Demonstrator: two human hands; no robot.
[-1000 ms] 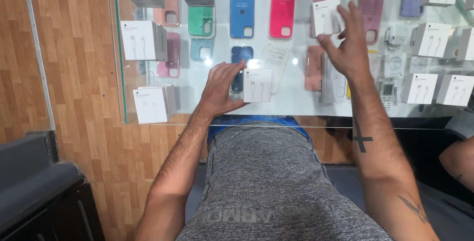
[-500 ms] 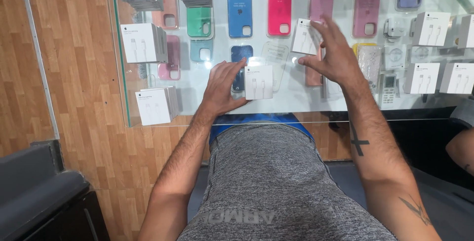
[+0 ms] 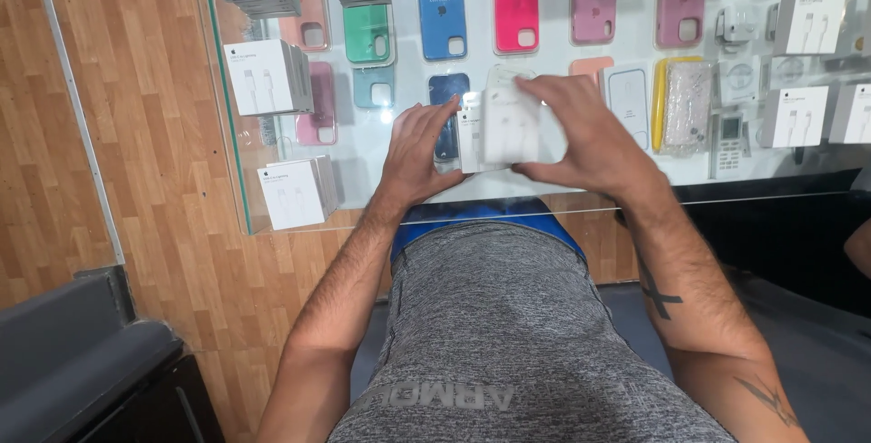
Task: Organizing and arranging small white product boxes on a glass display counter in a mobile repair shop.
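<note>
My left hand (image 3: 419, 151) rests on the glass counter top (image 3: 363, 198), its fingers against a small stack of white boxes (image 3: 472, 139). My right hand (image 3: 585, 139) grips another white box (image 3: 510, 125) and holds it against that stack. Both hands meet over the middle of the counter, just in front of my grey shirt.
Under the glass lie several coloured phone cases, such as a blue case (image 3: 441, 9) and a pink case (image 3: 516, 3). White cable boxes (image 3: 268, 75) stand at the left and more white boxes (image 3: 803, 21) at the right. A wooden floor (image 3: 136, 134) and a dark seat (image 3: 82, 361) lie to the left.
My right hand has come down and left from the far right of the counter with a white box, bringing it against the stack by my left hand.
</note>
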